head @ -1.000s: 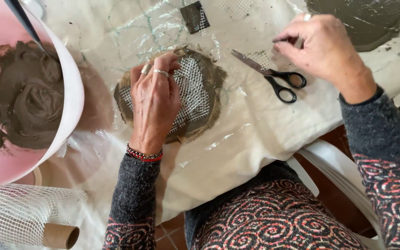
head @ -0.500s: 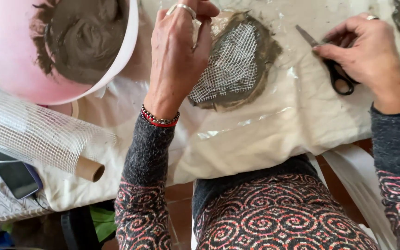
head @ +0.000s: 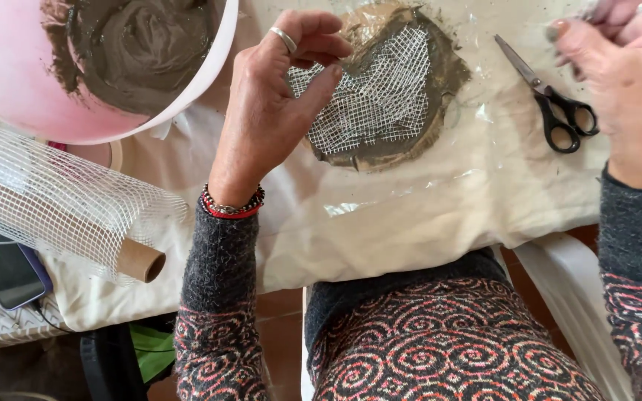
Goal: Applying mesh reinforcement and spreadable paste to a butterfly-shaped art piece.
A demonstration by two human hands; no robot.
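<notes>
— Since the white mesh piece (head: 369, 93) already lies on the grey-brown mortar patty (head: 440, 82), how far along would you put the work?

— I judge it about midway; the patty is spread flat on the clear plastic sheet (head: 410, 186) over the cream cloth (head: 380, 230) of the surface, toward twelve o'clock, and the mesh covers most of its top; yet the weave shows bare and white, so no second layer of mortar is on it.

— And the hands?

— The left hand (head: 276, 104) hovers at the mesh's nine o'clock edge, fingers curled loosely with the thumb near the fingertips, grasping nothing that I can see; it may just touch the mesh edge, though I cannot tell; the right hand (head: 626, 82) is at two o'clock, fingers bunched, and whether it pinches anything is hidden at the frame edge.

— What is left, then?

— Plenty of wet mortar sits in the pink bowl (head: 76, 74) at ten o'clock, untouched on the patty so far; the black-handled scissors (head: 551, 104) lie released at the patty's three o'clock; the mesh roll (head: 61, 200) on its cardboard core rests at eight o'clock, beside a phone (head: 1, 267).
</notes>
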